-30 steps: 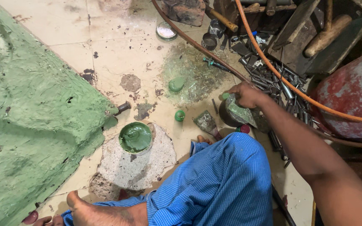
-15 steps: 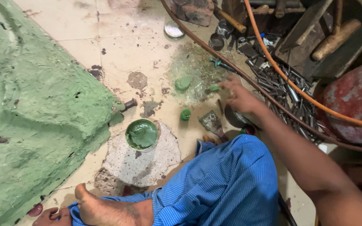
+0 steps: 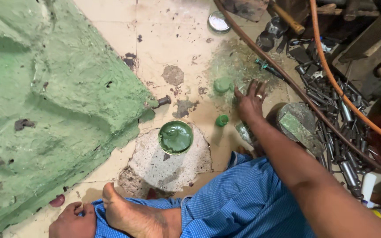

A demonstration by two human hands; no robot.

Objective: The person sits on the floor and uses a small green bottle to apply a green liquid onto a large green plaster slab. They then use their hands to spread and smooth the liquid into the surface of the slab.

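My right hand (image 3: 251,100) reaches forward with its fingers spread over a green-stained patch of floor. Its fingertips are just right of a round green lid (image 3: 222,84), and it holds nothing. A smaller green cap (image 3: 222,120) lies near my wrist. An open tin of green paste (image 3: 175,137) stands on a rough stone slab (image 3: 155,169). My left hand (image 3: 72,220) rests at the bottom edge against my blue trouser leg, beside my bare foot (image 3: 131,216). Its fingers are curled, and the frame edge cuts part of it off.
A big lumpy green-coated surface (image 3: 45,101) fills the left. A green-smeared round tin (image 3: 297,121) sits right of my arm. Beyond it lie several metal tools and bolts (image 3: 336,114), an orange hose (image 3: 331,75), a brown hose (image 3: 261,48), a hammer (image 3: 283,20) and a silver lid (image 3: 219,21).
My right hand has let go of the green-smeared tin on the right. It moved left and forward, opening out next to the green lid. The view has shifted slightly.
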